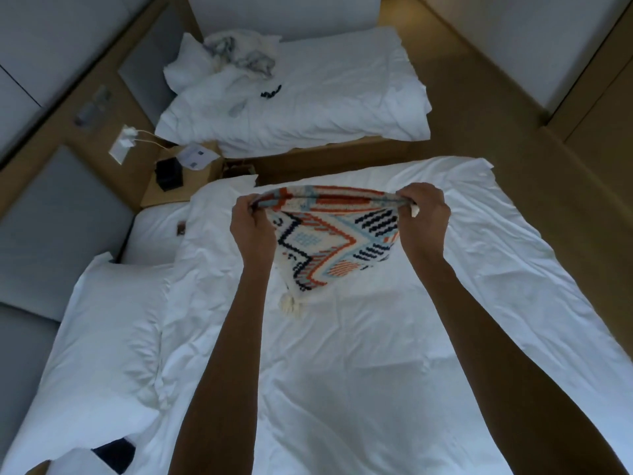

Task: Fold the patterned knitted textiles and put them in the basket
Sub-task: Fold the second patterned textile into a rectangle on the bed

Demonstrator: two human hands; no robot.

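Note:
A cream knitted textile [329, 241] with orange, navy and light blue zigzag patterns hangs in the air above the near bed [342, 371]. My left hand [251, 224] pinches its upper left corner and my right hand [423, 217] pinches its upper right corner. The cloth is doubled over along the top edge and tapers down to a cream tassel [291, 305] just above the duvet. Another crumpled pale textile [239, 54] lies on the far bed. No basket shows in this view.
The far bed [308, 108] has a rumpled white duvet and a small dark item [270, 92] on it. Between the beds stands a wooden nightstand [178, 186] with a black box [168, 173] and a paper. Pillows [102, 320] lie at my left.

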